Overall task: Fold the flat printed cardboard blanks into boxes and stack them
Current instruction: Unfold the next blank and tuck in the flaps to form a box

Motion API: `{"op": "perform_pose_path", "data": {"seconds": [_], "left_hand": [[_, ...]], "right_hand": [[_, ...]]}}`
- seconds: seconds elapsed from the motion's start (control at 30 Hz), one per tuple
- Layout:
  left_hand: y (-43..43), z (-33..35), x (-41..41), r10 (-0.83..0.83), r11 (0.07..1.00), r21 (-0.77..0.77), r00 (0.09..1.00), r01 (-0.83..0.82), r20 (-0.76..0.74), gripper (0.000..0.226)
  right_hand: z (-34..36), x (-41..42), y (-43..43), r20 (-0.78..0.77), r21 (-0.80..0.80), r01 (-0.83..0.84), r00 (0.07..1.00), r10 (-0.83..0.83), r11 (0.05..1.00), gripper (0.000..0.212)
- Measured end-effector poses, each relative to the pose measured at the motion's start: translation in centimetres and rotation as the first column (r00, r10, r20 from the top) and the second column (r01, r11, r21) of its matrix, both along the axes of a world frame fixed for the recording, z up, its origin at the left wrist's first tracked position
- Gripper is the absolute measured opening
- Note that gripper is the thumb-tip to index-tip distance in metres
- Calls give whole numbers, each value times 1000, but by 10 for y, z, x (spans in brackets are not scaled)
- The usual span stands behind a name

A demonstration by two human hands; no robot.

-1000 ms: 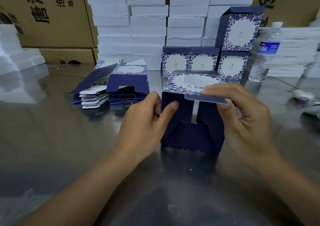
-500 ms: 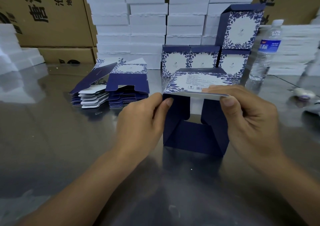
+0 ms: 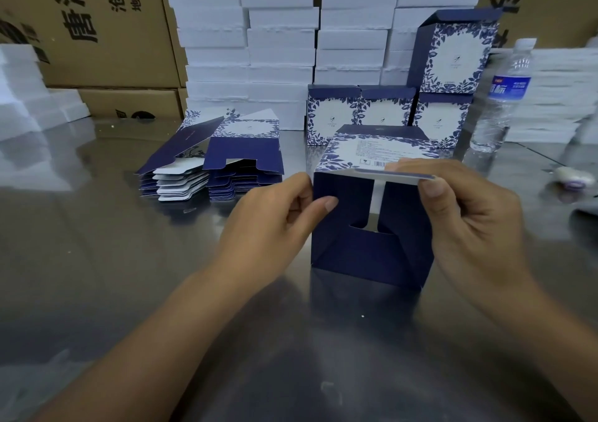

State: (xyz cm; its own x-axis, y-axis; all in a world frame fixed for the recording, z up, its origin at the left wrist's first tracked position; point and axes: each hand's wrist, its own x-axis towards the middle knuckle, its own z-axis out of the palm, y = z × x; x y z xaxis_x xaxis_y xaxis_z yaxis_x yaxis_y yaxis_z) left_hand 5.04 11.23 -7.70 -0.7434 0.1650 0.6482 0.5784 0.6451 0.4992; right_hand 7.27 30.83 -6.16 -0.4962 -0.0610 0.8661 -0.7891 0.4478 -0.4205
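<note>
Currently closing flaps: left hand point(image 3: 268, 227) pinches the left wall of the half-formed box point(image 3: 362, 253), right hand point(image 3: 475, 221) pinches its top flap point(image 3: 394, 177). Next, likely: tuck flap in.

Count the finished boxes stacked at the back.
4 boxes: three in a row, left, middle, right, and one atop the right one. Others may hide behind.

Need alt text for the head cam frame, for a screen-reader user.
A person's left hand pinches the upper left edge of a half-folded blue box standing on a steel table, while the right hand pinches its top flap. Behind it are flat blanks in piles, four finished boxes, one stacked on another, and a water bottle.
</note>
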Motion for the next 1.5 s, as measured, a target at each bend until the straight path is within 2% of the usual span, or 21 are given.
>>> {"op": "perform_pose_path", "data": {"seconds": [0.17,0.3,0.5,0.67,0.8,0.9,1.07,1.2,1.27,1.4,1.5], "left_hand": [[-3,-1,-3,-10,995,-94,994,21,111,46],[0,-1,0,34,986,-167,999,-30,17,44],[1,-2,0,20,990,-144,999,-16,29,44],[-3,-4,-6,-23,997,-66,990,33,137,47],[-6,-9,-8,-13,962,-264,977,70,212,34],[-5,-14,-8,-33,962,-258,979,86,203,30],[-4,-14,-10,-43,974,-210,979,86,201,38],[-5,-13,-11,-50,978,-181,963,101,265,39],[-7,-13,-12,-36,972,-212,953,104,302,39],[-10,-16,-13,20,911,-388,925,139,380,38],[-11,-18,-13,-19,926,-339,917,167,398,37]], "right_hand": [[1,0,0,2,0,0,1000,0,1000,26],[1,0,0,8,-10,9,1000,-9,1000,26],[1,0,0,15,-10,7,1000,-7,1000,25],[1,-1,0,8,14,1,1000,-1,1000,24],[1,-1,0,11,13,-5,1000,5,1000,27],[1,-1,0,7,9,-2,1000,1,1000,25],[2,-2,1,12,12,-4,1000,4,1000,22],[2,-1,0,22,18,3,1000,-3,1000,31],[2,-1,0,23,24,0,1000,-1,1000,30],[3,-1,0,22,32,-5,1000,4,999,31],[2,-1,-1,27,30,-1,1000,0,1000,30]]}}
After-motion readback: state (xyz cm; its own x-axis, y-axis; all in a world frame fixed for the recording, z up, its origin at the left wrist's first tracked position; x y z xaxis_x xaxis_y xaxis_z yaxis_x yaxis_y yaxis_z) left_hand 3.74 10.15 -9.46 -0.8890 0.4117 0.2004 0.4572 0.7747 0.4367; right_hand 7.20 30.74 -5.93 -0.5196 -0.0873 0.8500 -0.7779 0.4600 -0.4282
